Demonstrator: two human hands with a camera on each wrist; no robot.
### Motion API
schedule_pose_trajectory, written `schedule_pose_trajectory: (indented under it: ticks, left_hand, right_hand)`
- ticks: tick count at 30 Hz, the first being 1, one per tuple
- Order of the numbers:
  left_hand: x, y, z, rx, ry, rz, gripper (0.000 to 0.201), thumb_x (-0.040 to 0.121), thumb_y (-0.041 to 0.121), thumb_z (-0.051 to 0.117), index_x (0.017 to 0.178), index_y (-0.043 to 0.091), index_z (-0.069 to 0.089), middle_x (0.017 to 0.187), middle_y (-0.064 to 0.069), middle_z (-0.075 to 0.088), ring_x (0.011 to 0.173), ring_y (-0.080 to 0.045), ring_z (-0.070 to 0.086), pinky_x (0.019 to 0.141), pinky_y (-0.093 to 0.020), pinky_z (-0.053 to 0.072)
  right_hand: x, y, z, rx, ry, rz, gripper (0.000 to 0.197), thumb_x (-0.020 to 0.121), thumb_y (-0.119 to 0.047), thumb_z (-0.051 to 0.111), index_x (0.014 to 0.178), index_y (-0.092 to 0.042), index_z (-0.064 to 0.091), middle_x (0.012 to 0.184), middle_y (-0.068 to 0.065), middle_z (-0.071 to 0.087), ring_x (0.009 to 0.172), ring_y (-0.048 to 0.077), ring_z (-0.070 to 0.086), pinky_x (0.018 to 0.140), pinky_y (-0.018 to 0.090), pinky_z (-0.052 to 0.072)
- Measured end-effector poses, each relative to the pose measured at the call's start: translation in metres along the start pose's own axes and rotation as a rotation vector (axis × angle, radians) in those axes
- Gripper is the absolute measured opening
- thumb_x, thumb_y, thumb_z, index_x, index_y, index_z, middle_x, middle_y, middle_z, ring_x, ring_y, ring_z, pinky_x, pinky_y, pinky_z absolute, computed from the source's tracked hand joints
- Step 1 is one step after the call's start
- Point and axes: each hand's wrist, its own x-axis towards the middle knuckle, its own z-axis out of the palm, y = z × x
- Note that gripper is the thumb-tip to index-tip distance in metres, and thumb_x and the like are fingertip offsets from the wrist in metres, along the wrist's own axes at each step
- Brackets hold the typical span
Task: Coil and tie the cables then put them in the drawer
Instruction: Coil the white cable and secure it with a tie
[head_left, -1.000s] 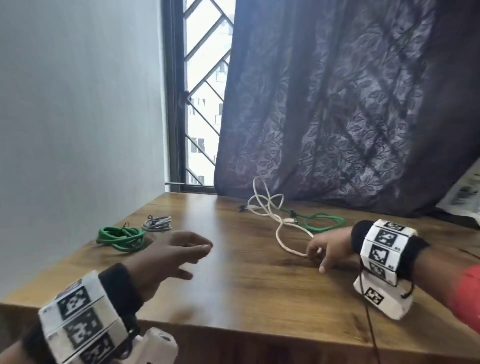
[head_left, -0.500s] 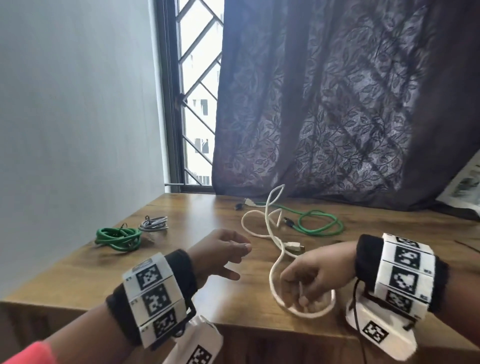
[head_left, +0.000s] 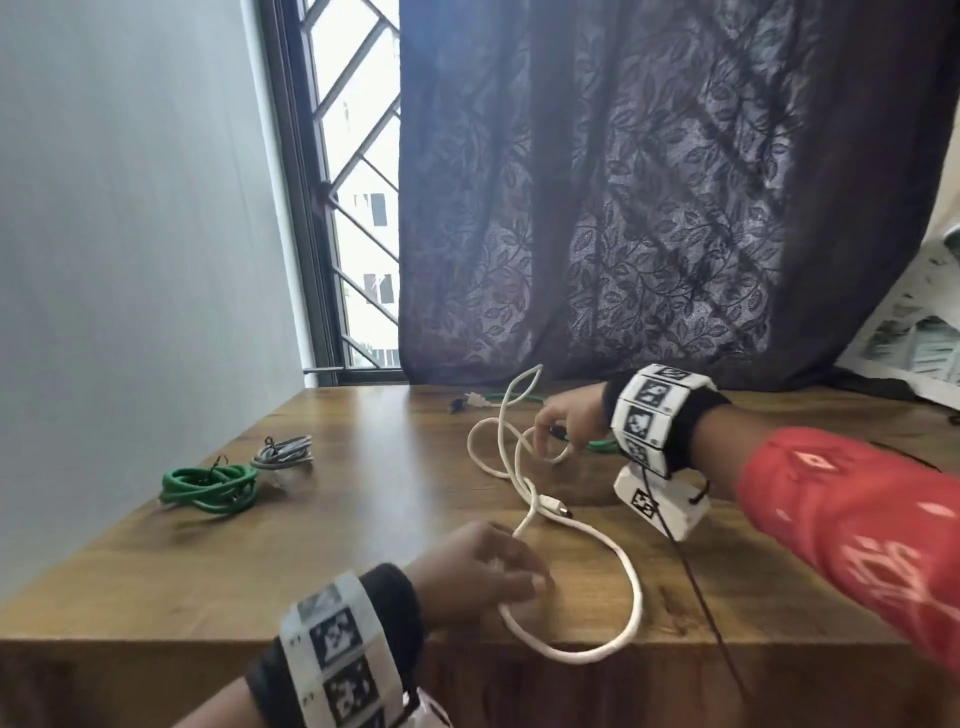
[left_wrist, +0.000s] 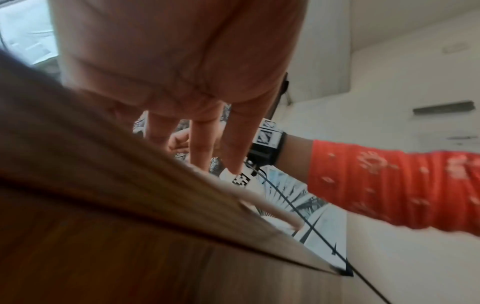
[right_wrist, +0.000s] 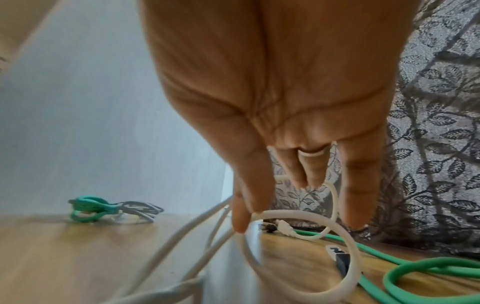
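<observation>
A long white cable snakes in loose loops across the wooden table, one loop overhanging the front edge. My left hand grips it near that front edge, fingers curled over it; the left wrist view is blurred. Further back, my right hand reaches down onto a far loop. In the right wrist view the white cable runs out from behind the thumb of the right hand, apparently pinched. A loose green cable lies just behind that hand. No drawer is in view.
A tied green coil and a tied grey coil lie at the table's left. A dark curtain hangs behind the table, a barred window beside it. Newspaper sits at the back right. A wall runs along the left.
My right hand let go of the white cable at the front edge and moved back to the far loop. My left hand came in and took the cable at the front.
</observation>
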Motion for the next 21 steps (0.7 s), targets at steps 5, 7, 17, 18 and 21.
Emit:
schedule_pose_trajectory:
  ticks: [5, 7, 17, 18, 21]
  left_hand:
    - [-0.008, -0.016, -0.003, -0.061, 0.095, 0.0, 0.036, 0.064, 0.029, 0.057, 0.088, 0.008, 0.073, 0.097, -0.007, 0.06, 0.09, -0.016, 0.056, 0.084, -0.03, 0.047]
    - [-0.014, -0.016, -0.011, -0.177, 0.176, -0.034, 0.015, 0.07, 0.028, 0.062, 0.077, 0.018, 0.07, 0.084, -0.009, 0.064, 0.075, -0.015, 0.055, 0.071, -0.029, 0.048]
    - [0.001, -0.001, -0.047, -0.64, 0.457, -0.154, 0.023, 0.086, -0.006, 0.056, 0.104, 0.006, 0.048, 0.073, -0.011, 0.054, 0.059, -0.016, 0.052, 0.048, -0.026, 0.048]
    - [0.0, 0.001, -0.048, -0.687, 0.492, -0.156, 0.026, 0.087, -0.007, 0.054, 0.108, 0.007, 0.044, 0.072, -0.012, 0.055, 0.055, -0.017, 0.052, 0.044, -0.025, 0.048]
    - [-0.007, 0.012, -0.056, -0.676, 0.564, -0.077, 0.023, 0.092, -0.005, 0.047, 0.113, 0.004, 0.045, 0.065, -0.01, 0.053, 0.051, -0.018, 0.046, 0.04, -0.022, 0.046]
  right_hand:
    - [0.02, 0.004, -0.004, 0.012, 0.002, 0.06, 0.038, 0.081, 0.01, 0.051, 0.113, -0.005, 0.065, 0.099, 0.005, 0.057, 0.082, 0.014, 0.053, 0.043, 0.007, 0.035]
    - [0.019, 0.006, -0.007, 0.14, 0.079, 0.016, 0.028, 0.075, 0.011, 0.054, 0.093, -0.002, 0.071, 0.083, 0.009, 0.064, 0.069, 0.014, 0.054, 0.051, 0.015, 0.041]
    - [-0.032, -0.03, -0.006, 0.669, -0.221, -0.629, 0.034, 0.072, 0.014, 0.056, 0.065, -0.019, 0.054, 0.071, -0.001, 0.073, 0.068, 0.018, 0.067, 0.066, 0.033, 0.047]
    - [-0.037, -0.03, -0.005, 0.696, -0.2, -0.619, 0.028, 0.074, 0.008, 0.06, 0.069, -0.019, 0.055, 0.073, 0.001, 0.073, 0.067, 0.018, 0.067, 0.063, 0.032, 0.049]
    - [-0.049, -0.028, -0.007, 0.769, 0.078, -0.446, 0.015, 0.081, -0.006, 0.066, 0.086, -0.015, 0.056, 0.08, 0.007, 0.07, 0.063, 0.014, 0.065, 0.051, 0.022, 0.051]
